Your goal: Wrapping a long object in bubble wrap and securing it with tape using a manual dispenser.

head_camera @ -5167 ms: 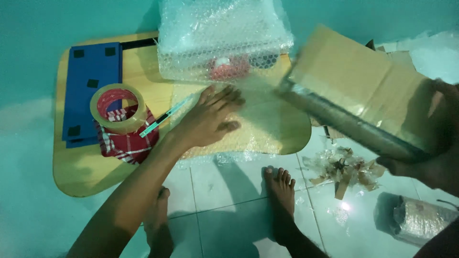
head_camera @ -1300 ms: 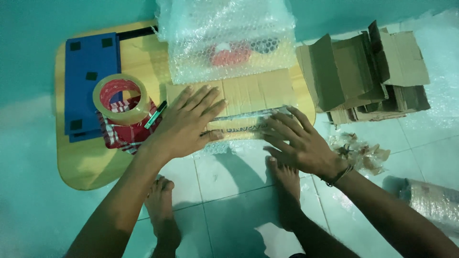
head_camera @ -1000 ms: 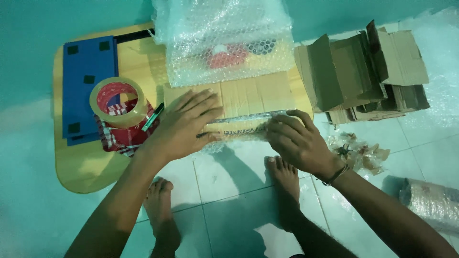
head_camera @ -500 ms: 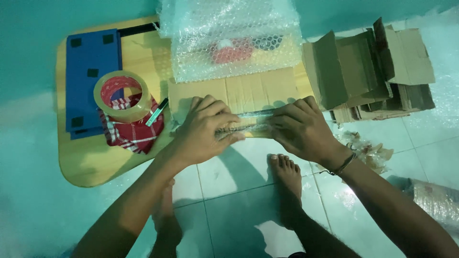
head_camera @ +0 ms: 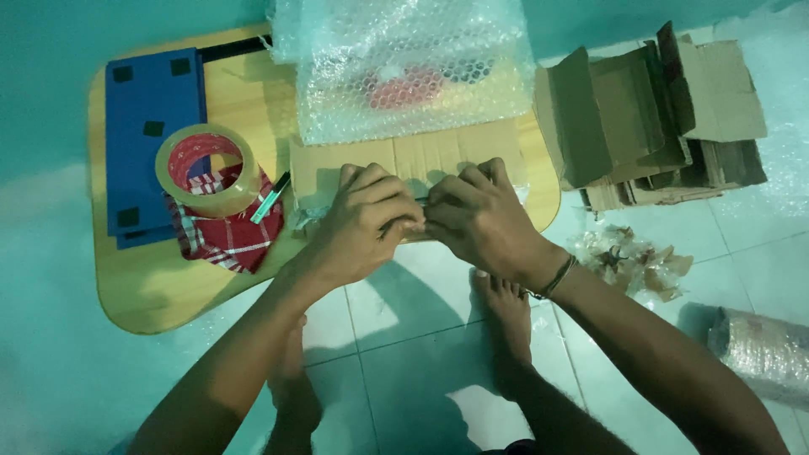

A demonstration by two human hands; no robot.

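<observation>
Cardboard (head_camera: 404,160) lies flat on the wooden board (head_camera: 244,109), and its near edge sits right under your two hands, which meet knuckle to knuckle over it. Just beyond your fingertips a big heap of bubble wrap (head_camera: 404,67) covers the far half of the sheet, with something red showing through it. Off past your right wrist, well apart, stands a stack of folded boxes (head_camera: 657,118); nearer that wrist lies a small pile of crumpled scraps (head_camera: 632,261).

Your left hand (head_camera: 362,223) is curled, fingers tucked down on the near edge. Your right hand (head_camera: 476,219) is curled the same way and touches the left. Both seem to pinch a thin strip or fold between them, though what exactly is hidden under your fingers.

To do this well, I judge you should keep both thumbs pressing along one straight line, so the edge stays even. Hold the sheet flat with the heels of your palms, lest it slide off the board toward your feet.

Left of your left hand, the tape roll (head_camera: 206,168) rests on a checked cloth (head_camera: 227,236), and a green pen (head_camera: 270,198) lies between them and your knuckles, near enough to reach without letting go
</observation>
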